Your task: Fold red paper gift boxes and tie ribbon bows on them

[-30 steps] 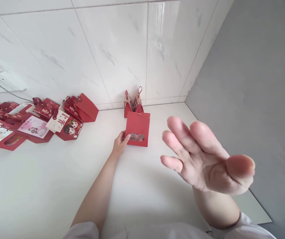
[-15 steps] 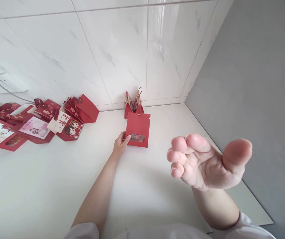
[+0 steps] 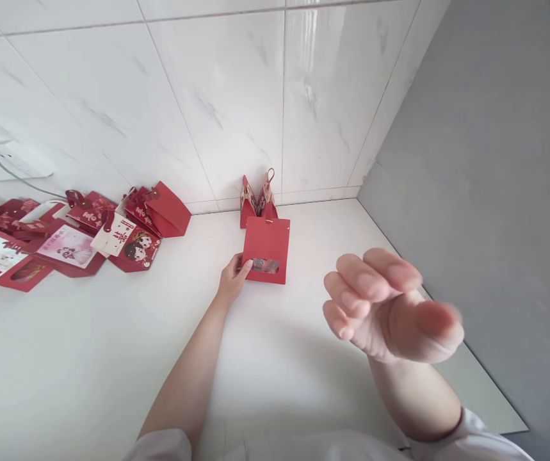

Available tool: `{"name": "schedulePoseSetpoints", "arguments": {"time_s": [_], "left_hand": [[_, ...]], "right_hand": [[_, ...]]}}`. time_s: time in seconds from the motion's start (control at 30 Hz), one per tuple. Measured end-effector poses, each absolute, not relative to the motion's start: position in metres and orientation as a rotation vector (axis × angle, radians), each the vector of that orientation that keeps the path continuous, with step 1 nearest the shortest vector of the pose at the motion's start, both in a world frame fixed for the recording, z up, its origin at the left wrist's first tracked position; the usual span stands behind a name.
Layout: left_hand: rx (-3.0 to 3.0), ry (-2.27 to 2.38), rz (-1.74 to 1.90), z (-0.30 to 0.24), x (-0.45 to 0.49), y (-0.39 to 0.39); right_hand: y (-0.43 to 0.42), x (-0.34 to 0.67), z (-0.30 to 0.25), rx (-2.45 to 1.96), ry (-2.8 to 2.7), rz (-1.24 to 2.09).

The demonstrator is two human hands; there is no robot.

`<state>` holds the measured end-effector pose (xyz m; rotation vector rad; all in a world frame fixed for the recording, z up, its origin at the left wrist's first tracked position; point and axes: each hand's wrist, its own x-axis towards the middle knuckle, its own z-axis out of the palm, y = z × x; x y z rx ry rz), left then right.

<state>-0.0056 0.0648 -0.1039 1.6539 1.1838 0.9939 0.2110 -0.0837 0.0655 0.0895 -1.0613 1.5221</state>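
Observation:
A plain red gift box (image 3: 267, 240) with a small clear window stands on the white tabletop. My left hand (image 3: 233, 279) grips its lower left edge, thumb on the front beside the window; the other fingers are partly hidden behind it. Right behind this box stand two narrow patterned red gift boxes (image 3: 266, 198), one with a loop handle on top. My right hand (image 3: 385, 307) is raised close to the camera, palm up, with nothing in it. Its fingers are curled, and the thumb is apart from them.
At the left, several red gift boxes (image 3: 70, 246) with printed fronts and ribbon handles lie in a row on the white tabletop (image 3: 111, 346). A cable (image 3: 20, 178) runs from a white power strip (image 3: 15, 160) by the tiled wall (image 3: 226, 96). A grey panel (image 3: 495, 160) borders the right side.
My right hand's fingers have curled further inward, and its thumb has moved left toward them. My left hand and the red gift box have stayed in place.

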Motion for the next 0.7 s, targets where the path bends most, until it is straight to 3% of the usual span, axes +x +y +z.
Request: {"name": "schedulePoseSetpoints", "arguments": {"time_s": [0.7], "left_hand": [[1.638, 1.17, 0.928, -0.105, -0.008, 0.067]], "right_hand": [[-0.081, 0.192, 0.079, 0.207, -1.02, 1.401]]}}
